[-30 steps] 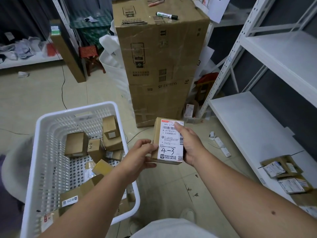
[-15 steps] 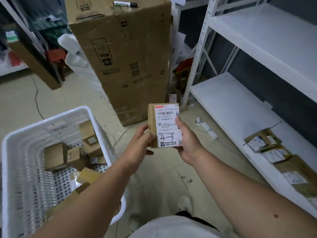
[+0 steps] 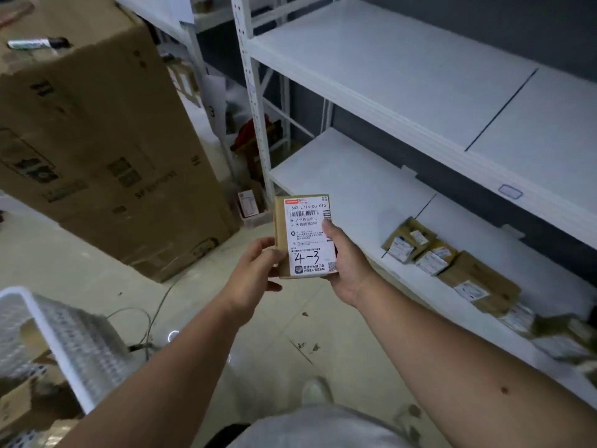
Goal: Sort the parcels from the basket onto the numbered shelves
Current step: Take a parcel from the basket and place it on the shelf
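Misfiling looks likeliest: both the left hand (image 3: 255, 273) and right hand (image 3: 347, 263) grip the parcel (image 3: 303, 236) marked 4-3, and the nearest shelf (image 3: 339, 182) beside it shows no readable number.

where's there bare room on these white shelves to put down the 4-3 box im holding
The upper shelf is bare across all that shows. The lower shelf is bare from the upright post to the seam; right of it, flat parcels crowd the front edge, leaving a bare strip behind them. Both hands, left and right, hold the box.
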